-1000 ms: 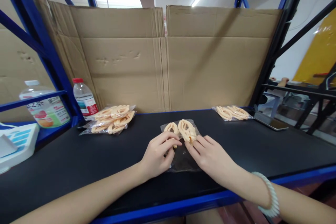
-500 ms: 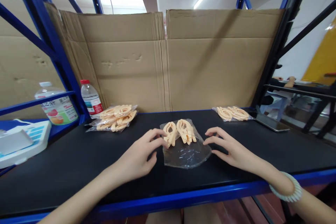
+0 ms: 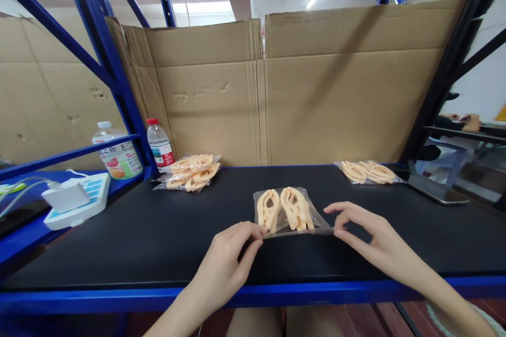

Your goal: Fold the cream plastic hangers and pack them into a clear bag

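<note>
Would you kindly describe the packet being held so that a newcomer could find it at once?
On the black shelf top before the brown cardboard wall, look at the middle near edge. There the clear plastic bag holding two peach-orange plastic clips is pinched at its near corners by the left hand and right hand. The other clip packets lie untouched by the wall.

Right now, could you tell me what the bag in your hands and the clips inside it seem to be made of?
The bag looks like thin clear plastic film: glossy, see-through, creased where the left hand and right hand pinch its lower edge. The clips look like moulded plastic, pale peach with a smooth, slightly shiny surface, though resin cannot be ruled out.
</note>
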Action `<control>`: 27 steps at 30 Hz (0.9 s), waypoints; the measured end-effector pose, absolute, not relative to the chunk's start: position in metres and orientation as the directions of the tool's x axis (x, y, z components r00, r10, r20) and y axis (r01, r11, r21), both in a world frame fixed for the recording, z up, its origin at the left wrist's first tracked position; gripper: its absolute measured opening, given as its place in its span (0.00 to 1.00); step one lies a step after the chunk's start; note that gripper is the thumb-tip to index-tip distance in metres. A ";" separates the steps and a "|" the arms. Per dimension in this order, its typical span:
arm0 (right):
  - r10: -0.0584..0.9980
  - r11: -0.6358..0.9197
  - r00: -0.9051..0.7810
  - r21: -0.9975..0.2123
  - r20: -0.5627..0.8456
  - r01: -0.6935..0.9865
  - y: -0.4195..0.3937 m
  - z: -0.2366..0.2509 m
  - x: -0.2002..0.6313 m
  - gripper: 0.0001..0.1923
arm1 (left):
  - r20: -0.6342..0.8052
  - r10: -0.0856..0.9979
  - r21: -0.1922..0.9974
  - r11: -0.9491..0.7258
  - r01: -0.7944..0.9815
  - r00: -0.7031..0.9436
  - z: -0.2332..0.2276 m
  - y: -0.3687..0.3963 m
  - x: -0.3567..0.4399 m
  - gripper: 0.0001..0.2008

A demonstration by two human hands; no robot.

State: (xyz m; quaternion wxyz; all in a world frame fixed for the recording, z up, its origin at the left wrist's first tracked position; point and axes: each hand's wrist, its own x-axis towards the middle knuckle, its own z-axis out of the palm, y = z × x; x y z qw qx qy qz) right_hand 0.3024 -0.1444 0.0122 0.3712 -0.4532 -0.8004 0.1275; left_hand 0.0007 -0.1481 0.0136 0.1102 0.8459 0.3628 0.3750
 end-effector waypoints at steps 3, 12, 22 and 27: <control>0.889 0.454 -0.201 -0.731 0.412 0.509 -0.165 0.007 0.294 0.10 | 0.542 0.765 0.598 -0.641 0.481 0.347 0.012 -0.167 0.001 0.06; 0.866 0.390 0.161 -0.841 0.473 0.374 -0.182 -0.027 0.261 0.09 | 0.548 0.831 0.710 -0.522 0.473 0.094 -0.006 -0.180 0.005 0.08; 0.826 0.461 -0.034 -0.640 0.562 0.615 -0.181 -0.024 0.264 0.07 | 0.787 0.596 0.352 -0.648 0.675 0.161 -0.020 -0.180 0.004 0.12; 0.775 0.502 -0.062 -0.554 0.629 0.664 -0.176 -0.026 0.258 0.09 | 0.772 0.596 0.299 -0.648 0.700 0.223 -0.031 -0.185 0.000 0.18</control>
